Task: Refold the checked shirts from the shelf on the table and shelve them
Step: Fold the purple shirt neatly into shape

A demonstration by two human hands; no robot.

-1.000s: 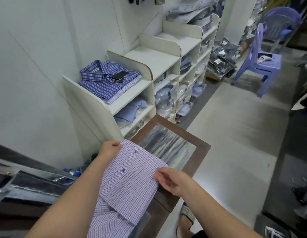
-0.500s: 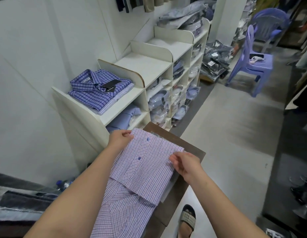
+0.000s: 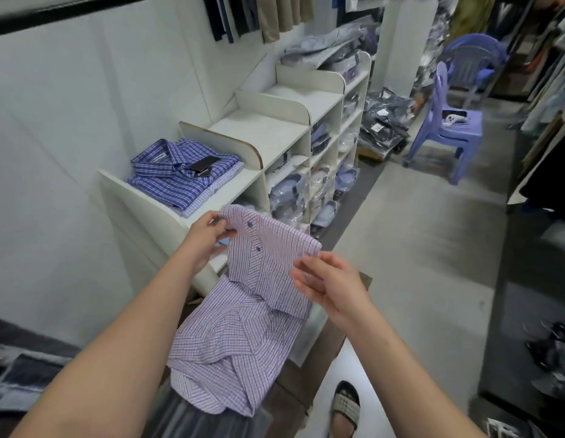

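Mid-task, fold in progress. Lilac-and-white checked cotton shirt (image 3: 243, 336) with dark blue buttons is in front of the person, between both hands. Its upper end is lifted toward the shelf, while the lower part with the tucked sleeves trails down over the brown wooden bench (image 3: 331, 346). I can't tell if the bottom edge rests on the bench.

Left hand (image 3: 208, 235) pinches the top left corner of the shirt by the button placket, thumb on top and fingers curled under. Right hand (image 3: 325, 282) grips the right edge of the folded panel, with the fingers bent round the cloth.

White laminate shelf unit (image 3: 142, 213) stands just beyond the bench. Its nearest top bay holds a folded dark blue checked shirt (image 3: 180, 178) with a black tag, lying on a paler checked shirt (image 3: 221, 181). Judging by that, two are done and shelved.

The other top bays are bare, and the lower cubbies hold plastic-bagged shirts (image 3: 290, 197). Purple plastic chair (image 3: 448, 131) is well apart, across the floor.

Left to do on this shirt, as I judge it: finish the last fold, square it up and put it on the stack. No other loose checked shirts are visible, so I can't tell how many remain.
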